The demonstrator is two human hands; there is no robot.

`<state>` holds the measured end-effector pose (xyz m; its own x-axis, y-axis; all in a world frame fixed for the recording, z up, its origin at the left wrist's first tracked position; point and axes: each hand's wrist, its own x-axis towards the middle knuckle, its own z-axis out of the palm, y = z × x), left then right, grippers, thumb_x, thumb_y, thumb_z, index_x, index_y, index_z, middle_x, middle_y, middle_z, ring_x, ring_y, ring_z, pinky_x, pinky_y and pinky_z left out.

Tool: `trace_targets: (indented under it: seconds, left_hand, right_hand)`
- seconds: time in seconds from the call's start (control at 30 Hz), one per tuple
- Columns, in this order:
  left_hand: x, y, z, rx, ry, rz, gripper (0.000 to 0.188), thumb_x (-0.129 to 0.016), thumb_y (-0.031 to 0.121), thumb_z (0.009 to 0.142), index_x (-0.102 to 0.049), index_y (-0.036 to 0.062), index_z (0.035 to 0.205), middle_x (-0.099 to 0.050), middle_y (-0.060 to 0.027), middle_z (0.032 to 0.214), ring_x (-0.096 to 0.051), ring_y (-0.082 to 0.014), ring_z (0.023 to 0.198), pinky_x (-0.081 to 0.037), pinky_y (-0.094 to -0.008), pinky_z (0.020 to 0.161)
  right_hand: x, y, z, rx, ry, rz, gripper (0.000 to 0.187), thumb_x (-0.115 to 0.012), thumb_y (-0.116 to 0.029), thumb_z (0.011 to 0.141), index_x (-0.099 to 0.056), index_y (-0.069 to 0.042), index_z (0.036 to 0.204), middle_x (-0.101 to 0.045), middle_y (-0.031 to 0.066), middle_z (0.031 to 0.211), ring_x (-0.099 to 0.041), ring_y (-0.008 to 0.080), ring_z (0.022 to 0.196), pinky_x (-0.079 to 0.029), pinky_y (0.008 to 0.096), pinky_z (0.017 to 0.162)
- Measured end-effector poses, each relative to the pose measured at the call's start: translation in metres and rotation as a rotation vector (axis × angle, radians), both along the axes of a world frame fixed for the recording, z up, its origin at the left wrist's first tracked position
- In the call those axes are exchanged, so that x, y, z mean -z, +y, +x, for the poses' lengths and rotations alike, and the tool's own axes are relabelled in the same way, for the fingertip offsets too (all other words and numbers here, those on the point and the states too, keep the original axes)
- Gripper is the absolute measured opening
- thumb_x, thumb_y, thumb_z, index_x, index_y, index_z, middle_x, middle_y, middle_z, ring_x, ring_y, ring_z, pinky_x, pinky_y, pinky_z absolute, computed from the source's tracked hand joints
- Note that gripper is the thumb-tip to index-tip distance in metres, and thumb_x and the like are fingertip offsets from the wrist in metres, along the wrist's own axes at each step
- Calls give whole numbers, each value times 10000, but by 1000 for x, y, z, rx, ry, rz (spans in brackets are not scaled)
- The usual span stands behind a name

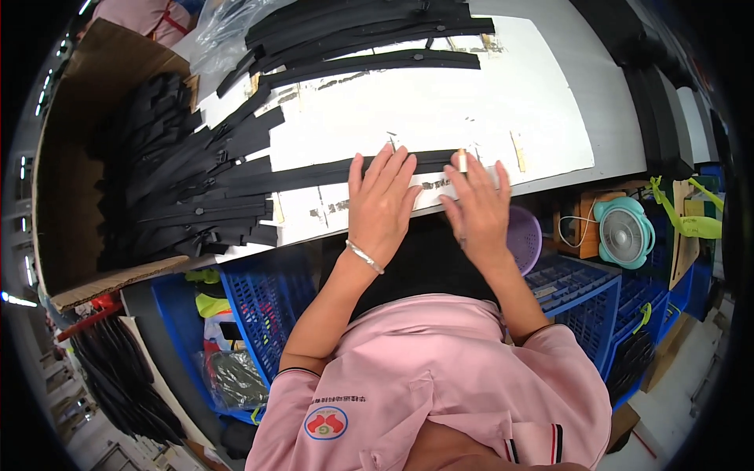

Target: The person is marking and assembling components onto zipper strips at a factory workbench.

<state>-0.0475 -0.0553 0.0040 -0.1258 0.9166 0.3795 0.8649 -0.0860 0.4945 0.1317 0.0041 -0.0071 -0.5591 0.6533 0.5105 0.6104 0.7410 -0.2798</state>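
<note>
A long black zipper-like strip (434, 162) lies straight along the near side of a white board (542, 94), its left part running into a heap of similar strips (236, 169) that covers the board's left end. The person's left hand (381, 200) rests palm down across the strip near the middle of the board's near edge, fingers spread and released. The right hand (479, 200), a pale band on one finger, lies at the strip's right end; its fingers are also apart, gripping nothing visibly. The step in hand seems to be flattening and lining up this strip; the next move probably calls for light, even pressure that keeps it straight. More black strips (369, 39) lie along the board's far side. Left of the board stands an open cardboard box (94, 86); beneath the board is a grey bench (609, 118).
</note>
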Motion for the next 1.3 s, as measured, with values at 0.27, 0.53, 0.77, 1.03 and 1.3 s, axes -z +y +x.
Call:
trace_targets:
  seconds: [0.27,0.53,0.77,1.03,1.3]
  left_hand:
    - [-1,-33,-9,-60,51,-123,582,-710,208,922,-528,56,1454,-502,-120,1521,-423,-294,1445,-130,-583,1210]
    - [-3,-64,-44,-271,62,-144,641,-711,284,921,-484,37,1467,-453,-142,1544,-375,-297,1467,-65,-669,1171]
    - [-2,-92,-51,-323,25,-164,664,-702,325,930,-467,68,1496,-422,-157,1566,-337,-324,1489,-94,-621,1195]
    - [7,-94,-50,-357,-22,-129,658,-713,317,922,-485,98,1500,-360,-164,1607,-279,-342,1518,-80,-580,1213]
    - [12,-94,-49,-376,-39,-82,694,-737,321,893,-481,110,1502,-382,-180,1587,-304,-341,1505,-117,-573,1206]
  right_hand:
    - [14,38,56,171,46,76,351,-717,-113,907,-672,-73,1253,-686,81,1279,-577,280,1242,-309,519,1174]
    - [19,46,57,98,91,102,303,-674,-33,920,-684,-32,1223,-720,85,1245,-591,281,1198,-363,486,1139]
    - [13,48,56,76,58,135,308,-654,4,922,-679,-19,1229,-723,85,1239,-605,287,1148,-398,473,1109]
    - [-36,14,-11,56,662,-588,261,-562,-60,1028,-636,23,1264,-738,142,1067,-676,165,936,-523,347,954]
    - [-42,-9,-114,-221,614,-1081,179,-642,-89,988,-681,7,1134,-712,63,907,-605,59,727,-472,198,648]
